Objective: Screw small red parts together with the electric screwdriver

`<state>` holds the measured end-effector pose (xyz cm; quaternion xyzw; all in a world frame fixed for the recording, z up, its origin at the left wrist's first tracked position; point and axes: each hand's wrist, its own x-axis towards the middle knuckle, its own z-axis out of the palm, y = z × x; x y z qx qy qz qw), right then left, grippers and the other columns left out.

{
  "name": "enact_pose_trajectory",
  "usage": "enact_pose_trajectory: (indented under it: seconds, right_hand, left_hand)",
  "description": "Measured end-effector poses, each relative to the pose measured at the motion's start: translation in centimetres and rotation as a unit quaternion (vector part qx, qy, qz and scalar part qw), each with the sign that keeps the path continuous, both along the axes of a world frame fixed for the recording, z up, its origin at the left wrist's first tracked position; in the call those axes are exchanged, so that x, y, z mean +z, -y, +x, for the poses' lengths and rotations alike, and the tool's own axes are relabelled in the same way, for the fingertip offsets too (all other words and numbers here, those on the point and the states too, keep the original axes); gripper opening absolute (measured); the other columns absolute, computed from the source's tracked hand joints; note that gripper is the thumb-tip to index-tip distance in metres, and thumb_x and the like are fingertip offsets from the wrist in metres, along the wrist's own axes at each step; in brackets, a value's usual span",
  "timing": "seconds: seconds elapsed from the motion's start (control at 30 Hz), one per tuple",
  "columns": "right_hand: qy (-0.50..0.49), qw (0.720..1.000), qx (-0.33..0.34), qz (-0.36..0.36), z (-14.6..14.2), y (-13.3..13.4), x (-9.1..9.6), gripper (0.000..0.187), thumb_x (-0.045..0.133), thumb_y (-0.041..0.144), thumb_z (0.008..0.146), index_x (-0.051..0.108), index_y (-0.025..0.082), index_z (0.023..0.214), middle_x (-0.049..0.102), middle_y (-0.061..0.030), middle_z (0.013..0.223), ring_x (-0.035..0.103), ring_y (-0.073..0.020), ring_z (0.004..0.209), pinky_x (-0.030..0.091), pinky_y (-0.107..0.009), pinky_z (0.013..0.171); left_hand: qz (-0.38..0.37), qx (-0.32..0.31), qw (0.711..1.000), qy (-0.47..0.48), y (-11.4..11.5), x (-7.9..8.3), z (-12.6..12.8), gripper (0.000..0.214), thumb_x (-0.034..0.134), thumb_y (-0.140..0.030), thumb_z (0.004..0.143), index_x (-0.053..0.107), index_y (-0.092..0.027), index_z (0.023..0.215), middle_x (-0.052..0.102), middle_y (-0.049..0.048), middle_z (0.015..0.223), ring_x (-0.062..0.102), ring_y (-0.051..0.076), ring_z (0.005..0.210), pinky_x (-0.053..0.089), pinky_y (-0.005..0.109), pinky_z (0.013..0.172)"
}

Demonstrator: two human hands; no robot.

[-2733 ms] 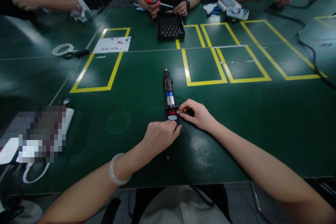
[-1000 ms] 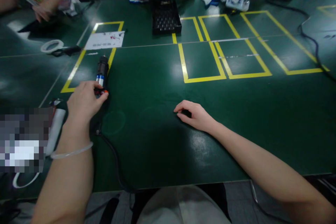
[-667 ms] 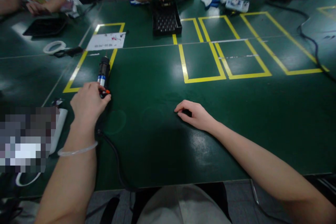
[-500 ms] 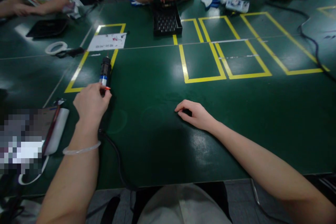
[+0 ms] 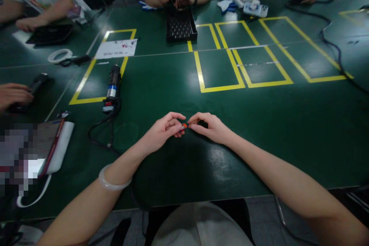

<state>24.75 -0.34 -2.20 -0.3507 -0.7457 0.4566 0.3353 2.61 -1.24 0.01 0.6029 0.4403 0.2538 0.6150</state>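
In front of me, both hands meet over the table's near middle. My left hand (image 5: 165, 128) pinches a small orange-red piece (image 5: 185, 126), too small to name more closely. My right hand (image 5: 211, 126) is curled, thumb and index finger closed at the right side of that piece; whether anything sits between these fingertips I cannot make out. An electric screwdriver (image 5: 113, 84) with a black body and a silver and blue band lies to the left, its bit pointing away from me. Its black cable (image 5: 98, 140) loops toward the near edge.
Across the green table (image 5: 161, 84) a person works over a black tray (image 5: 181, 27). Yellow tape outlines (image 5: 223, 87) mark the surface. A white sheet (image 5: 117, 49) and a tape roll (image 5: 60, 56) lie at left. Another person's hand (image 5: 14, 94) touches a dark tool (image 5: 37, 84).
My left hand has left the screwdriver's rear end and come right to my right hand, carrying the orange-red piece. Another person's hand and dark tool have appeared at the left edge.
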Motion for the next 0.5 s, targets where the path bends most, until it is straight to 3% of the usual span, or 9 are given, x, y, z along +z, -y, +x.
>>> enact_pose_trajectory:
  seconds: [0.17,0.3,0.5]
  right_hand:
    - [-0.037,0.997,0.047,-0.045,-0.4,0.27,-0.24,0.015,0.064,0.026,0.088,0.066,0.016,0.099,0.072,-0.0034,0.09,0.067,-0.0146,0.083,0.053,-0.03,0.08]
    - [-0.05,0.996,0.047,-0.049,-0.45,0.37,-0.34,0.013,0.065,0.025,0.088,0.065,0.017,0.098,0.071,-0.003,0.089,0.066,-0.0144,0.082,0.053,-0.03,0.078]
    - [-0.06,0.998,0.0,-0.026,-0.29,0.41,-0.08,0.013,0.066,0.024,0.087,0.063,0.018,0.098,0.069,-0.0026,0.088,0.064,-0.0144,0.08,0.053,-0.03,0.077]
  left_hand:
    - [-0.019,-0.028,0.999,0.024,0.32,-0.21,0.48,0.046,0.061,-0.035,0.089,0.047,-0.016,0.129,0.06,0.0003,0.083,0.061,0.013,0.076,0.05,0.027,0.072]
    - [-0.016,-0.02,0.999,0.02,0.29,-0.29,0.65,0.047,0.058,-0.038,0.091,0.046,-0.016,0.13,0.063,0.0021,0.083,0.061,0.014,0.074,0.05,0.027,0.07]
    - [-0.028,-0.003,1.0,-0.015,0.01,-0.78,0.41,0.039,0.045,-0.05,0.095,0.057,-0.013,0.103,0.064,0.0042,0.075,0.058,0.012,0.059,0.04,0.021,0.048]
